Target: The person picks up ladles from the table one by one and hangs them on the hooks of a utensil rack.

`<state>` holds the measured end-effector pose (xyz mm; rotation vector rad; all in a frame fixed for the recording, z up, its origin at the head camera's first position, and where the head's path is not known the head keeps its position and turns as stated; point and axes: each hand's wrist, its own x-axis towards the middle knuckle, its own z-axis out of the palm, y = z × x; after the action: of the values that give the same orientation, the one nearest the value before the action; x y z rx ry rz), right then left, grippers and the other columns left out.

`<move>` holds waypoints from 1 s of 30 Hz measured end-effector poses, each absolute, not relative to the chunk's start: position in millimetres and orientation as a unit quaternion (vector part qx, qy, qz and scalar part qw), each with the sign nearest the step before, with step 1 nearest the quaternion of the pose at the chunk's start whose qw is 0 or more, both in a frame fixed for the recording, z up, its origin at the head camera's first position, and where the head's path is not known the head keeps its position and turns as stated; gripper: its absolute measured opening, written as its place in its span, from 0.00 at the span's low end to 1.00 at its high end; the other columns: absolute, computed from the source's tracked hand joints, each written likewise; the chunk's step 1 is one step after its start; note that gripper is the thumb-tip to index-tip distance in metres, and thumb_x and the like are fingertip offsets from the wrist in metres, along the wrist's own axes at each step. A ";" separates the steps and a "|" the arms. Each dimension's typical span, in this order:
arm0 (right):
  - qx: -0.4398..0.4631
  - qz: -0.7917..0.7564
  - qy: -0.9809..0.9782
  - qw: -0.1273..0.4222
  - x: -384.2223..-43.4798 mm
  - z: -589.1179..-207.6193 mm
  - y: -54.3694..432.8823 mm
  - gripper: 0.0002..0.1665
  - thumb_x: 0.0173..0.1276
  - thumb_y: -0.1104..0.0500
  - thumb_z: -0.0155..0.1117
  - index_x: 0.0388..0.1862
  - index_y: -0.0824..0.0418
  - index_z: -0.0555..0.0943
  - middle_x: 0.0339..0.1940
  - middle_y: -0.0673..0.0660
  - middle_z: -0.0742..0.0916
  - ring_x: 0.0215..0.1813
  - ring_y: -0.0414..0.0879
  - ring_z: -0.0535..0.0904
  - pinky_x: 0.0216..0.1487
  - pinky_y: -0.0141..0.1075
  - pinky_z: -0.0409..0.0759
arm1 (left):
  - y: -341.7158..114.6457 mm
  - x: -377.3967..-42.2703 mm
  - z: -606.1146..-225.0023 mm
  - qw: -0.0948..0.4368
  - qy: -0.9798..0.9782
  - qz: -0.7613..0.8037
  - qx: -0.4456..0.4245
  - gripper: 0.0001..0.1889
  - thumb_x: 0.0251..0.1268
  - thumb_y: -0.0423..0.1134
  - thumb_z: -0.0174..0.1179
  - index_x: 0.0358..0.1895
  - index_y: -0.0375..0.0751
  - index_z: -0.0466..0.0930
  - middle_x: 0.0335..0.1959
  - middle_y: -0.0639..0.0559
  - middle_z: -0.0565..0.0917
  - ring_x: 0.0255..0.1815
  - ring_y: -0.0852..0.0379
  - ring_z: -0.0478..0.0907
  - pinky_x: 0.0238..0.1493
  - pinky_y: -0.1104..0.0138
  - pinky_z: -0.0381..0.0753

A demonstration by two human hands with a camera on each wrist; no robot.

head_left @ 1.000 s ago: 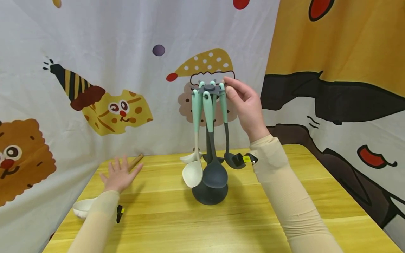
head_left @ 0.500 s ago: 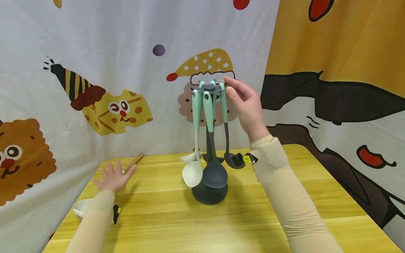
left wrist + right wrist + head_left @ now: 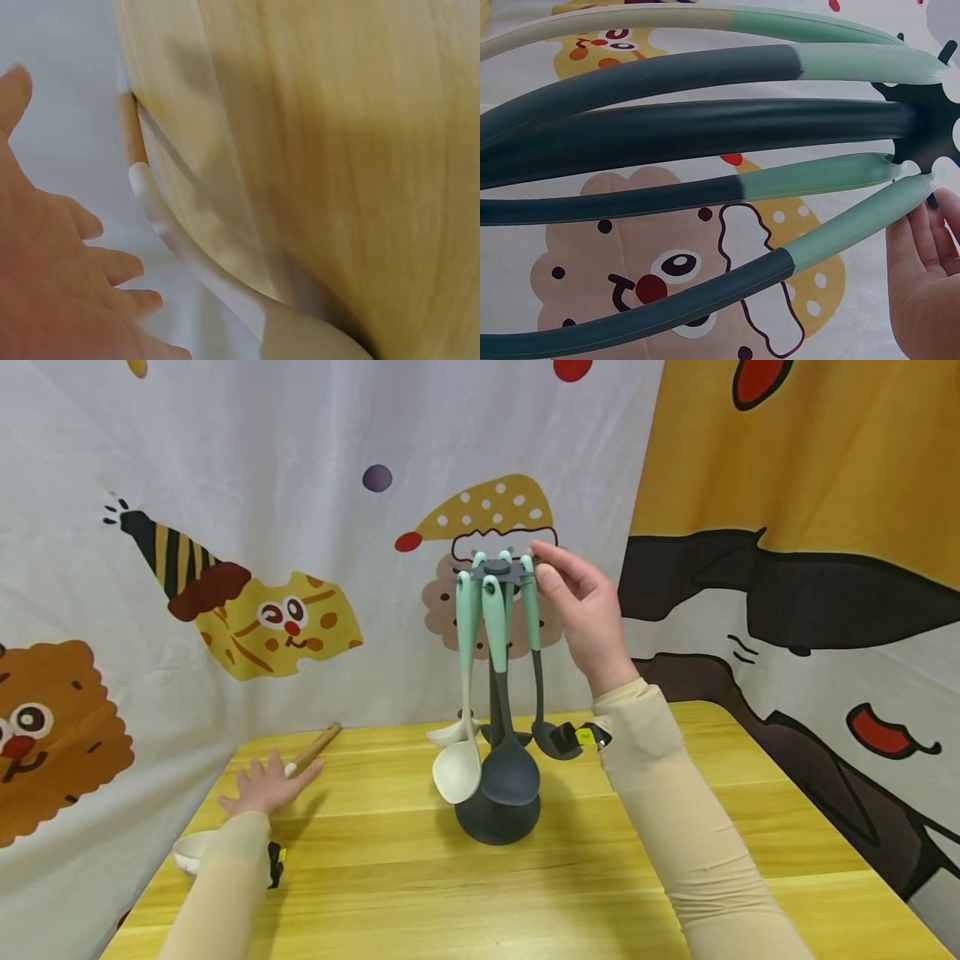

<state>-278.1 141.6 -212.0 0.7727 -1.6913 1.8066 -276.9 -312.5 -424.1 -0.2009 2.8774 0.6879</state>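
Observation:
My right hand (image 3: 588, 610) pinches the mint-green handle top of the rightmost dark ladle (image 3: 532, 618), at the arm of a dark utensil rack (image 3: 498, 822). In the right wrist view that ladle's handle (image 3: 862, 225) reaches the fingers (image 3: 922, 240), its tip against a rack hook. Also hanging from the rack are a white spoon (image 3: 456, 772), a large dark spoon (image 3: 510, 772) and other utensils behind. My left hand (image 3: 262, 785) is spread over the table's left side, holding nothing. Beneath and beside it lies a white pan (image 3: 193, 852) with a wood-ended handle (image 3: 133, 127); the sleeve partly covers it.
The yellow wood table (image 3: 420, 893) stands against a white cartoon-printed curtain (image 3: 300, 443) at the back and sides. The rack occupies the middle of the table, with the pan along its left edge.
My left hand has shifted slightly left and down, fingers still spread, uncovering more of the pan's handle. The right hand and the hanging utensils stay in place.

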 end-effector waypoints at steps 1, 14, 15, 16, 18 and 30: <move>0.289 0.669 -0.628 0.273 -278.2 -212.1 141.6 0.21 0.74 0.65 0.59 0.64 0.68 0.77 0.57 0.58 0.83 0.54 0.47 0.79 0.61 0.39 0.76 | -313.6 -277.8 -426.0 0.088 0.967 0.229 -0.068 0.64 0.59 0.81 0.39 0.76 0.28 0.27 0.71 0.16 0.30 0.69 0.16 0.24 0.53 0.20 0.24; 0.293 0.668 -0.624 0.279 -277.7 -212.7 141.5 0.21 0.74 0.65 0.59 0.64 0.69 0.77 0.57 0.57 0.83 0.54 0.46 0.80 0.60 0.39 0.77 | -321.6 -281.7 -429.0 0.053 0.972 0.207 -0.102 0.38 0.63 0.66 0.57 0.54 0.29 0.71 0.42 0.30 0.78 0.41 0.33 0.75 0.41 0.41 0.73; 0.293 0.667 -0.626 0.280 -277.5 -212.7 141.4 0.21 0.74 0.65 0.58 0.65 0.69 0.76 0.57 0.58 0.83 0.54 0.46 0.80 0.60 0.39 0.77 | -321.0 -281.0 -427.4 0.052 0.970 0.211 -0.108 0.33 0.65 0.62 0.58 0.48 0.30 0.71 0.37 0.34 0.78 0.37 0.38 0.76 0.37 0.45 0.74; 0.293 0.666 -0.627 0.280 -277.4 -212.6 141.3 0.21 0.75 0.65 0.58 0.65 0.69 0.76 0.57 0.58 0.83 0.54 0.46 0.80 0.60 0.39 0.77 | -320.8 -280.5 -426.0 0.051 0.969 0.215 -0.113 0.29 0.66 0.59 0.58 0.44 0.31 0.72 0.33 0.37 0.77 0.34 0.41 0.76 0.34 0.49 0.75; 0.293 0.664 -0.629 0.281 -277.2 -212.5 141.1 0.21 0.75 0.65 0.58 0.65 0.69 0.76 0.57 0.58 0.83 0.54 0.46 0.80 0.60 0.39 0.77 | -320.4 -279.5 -424.4 0.049 0.968 0.215 -0.121 0.25 0.67 0.54 0.59 0.43 0.30 0.73 0.32 0.37 0.78 0.33 0.42 0.76 0.31 0.51 0.76; 0.296 0.671 -0.623 0.272 -275.7 -212.0 140.9 0.22 0.75 0.66 0.57 0.65 0.70 0.76 0.58 0.59 0.82 0.56 0.46 0.79 0.62 0.40 0.76 | -322.5 -280.7 -430.1 0.020 0.968 0.206 -0.142 0.10 0.65 0.32 0.52 0.44 0.27 0.76 0.33 0.31 0.79 0.35 0.35 0.78 0.28 0.48 0.78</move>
<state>-275.7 140.9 -212.0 0.7964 -1.6764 1.8063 -280.7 -322.5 -430.1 -0.4411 3.0030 0.6380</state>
